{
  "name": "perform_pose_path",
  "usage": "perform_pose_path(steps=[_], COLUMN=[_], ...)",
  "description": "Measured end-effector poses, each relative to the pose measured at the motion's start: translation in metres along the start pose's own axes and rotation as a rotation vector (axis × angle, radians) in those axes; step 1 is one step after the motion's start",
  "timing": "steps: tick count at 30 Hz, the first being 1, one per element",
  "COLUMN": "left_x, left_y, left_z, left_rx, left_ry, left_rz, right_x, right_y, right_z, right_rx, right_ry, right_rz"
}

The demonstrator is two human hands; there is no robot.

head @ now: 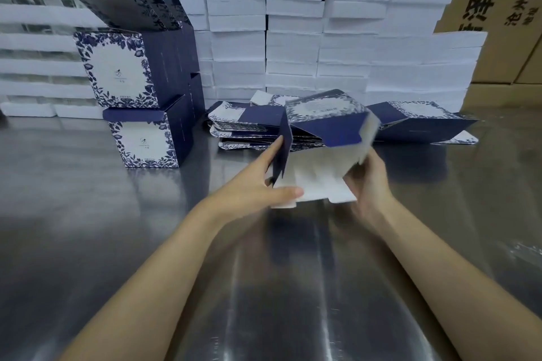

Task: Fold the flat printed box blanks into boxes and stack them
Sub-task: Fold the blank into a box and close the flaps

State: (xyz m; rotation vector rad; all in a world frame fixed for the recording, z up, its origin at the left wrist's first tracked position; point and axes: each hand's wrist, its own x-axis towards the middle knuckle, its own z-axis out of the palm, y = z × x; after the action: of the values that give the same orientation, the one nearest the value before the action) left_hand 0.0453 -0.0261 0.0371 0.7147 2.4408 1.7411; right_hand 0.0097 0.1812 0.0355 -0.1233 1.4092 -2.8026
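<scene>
1. Done: several folded boxes [132, 97] stacked in two tiers at 10 o'clock on the counter [88, 214], upper lids standing open.
2. In hand: one box [322, 126] half-raised at centre, just above the counter and blurred. Blue walls up, white inner flaps toward 6 o'clock not yet tucked.
3. Left hand [258, 184]: gripping the box's 9 o'clock side, thumb on the white flap, forefinger straight along the blue wall.
4. Right hand [366, 182]: curled round the box's 3 o'clock edge.
5. Left: flat blanks [243, 129] piled at 12 o'clock just behind the box, second pile [419, 123] at 2 o'clock.
6. Judged early to midway: this box to close and stack, many blanks still to fold.
</scene>
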Motion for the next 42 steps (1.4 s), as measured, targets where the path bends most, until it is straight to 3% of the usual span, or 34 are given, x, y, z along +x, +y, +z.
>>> perform_pose_path(steps=[4,9,12,16,19,22,26,30,33,38,42], left_x=[0.004,0.006,0.007,0.007,0.007,0.008,0.008,0.008,0.008,0.009,0.009], left_y=[-0.003,-0.011,-0.015,-0.014,-0.01,-0.005,-0.006,-0.011,-0.013,-0.015,-0.017], left_z=[0.01,0.004,0.001,0.005,0.008,0.01,0.009,0.008,0.008,0.003,-0.002], left_rx=[0.044,0.124,0.231,0.261,0.069,-0.075,-0.149,0.031,0.099,-0.08,-0.244], left_ry=[0.394,0.59,0.636,0.665,0.703,0.702,0.746,0.764,0.763,0.721,0.723], left_rz=[-0.001,0.072,0.11,0.125,0.042,-0.034,-0.09,-0.06,-0.038,-0.051,-0.007], right_x=[0.002,-0.002,0.001,0.005,0.006,0.004,-0.002,-0.006,-0.009,-0.002,0.005], right_y=[0.004,0.011,0.018,0.019,0.017,0.017,0.018,0.02,0.02,0.007,-0.001], right_z=[0.001,0.003,0.001,-0.003,-0.004,-0.002,0.0,0.006,0.008,0.0,-0.005], right_rx=[-0.183,-0.366,-0.4,-0.465,-0.363,-0.415,-0.676,-0.92,-0.898,-0.425,-0.254], right_ry=[-0.103,-0.381,-0.308,-0.042,0.072,0.122,0.175,0.118,0.125,0.117,0.077], right_rz=[-0.031,-0.099,-0.158,-0.279,-0.295,-0.334,-0.629,-0.925,-0.862,-0.436,-0.323])
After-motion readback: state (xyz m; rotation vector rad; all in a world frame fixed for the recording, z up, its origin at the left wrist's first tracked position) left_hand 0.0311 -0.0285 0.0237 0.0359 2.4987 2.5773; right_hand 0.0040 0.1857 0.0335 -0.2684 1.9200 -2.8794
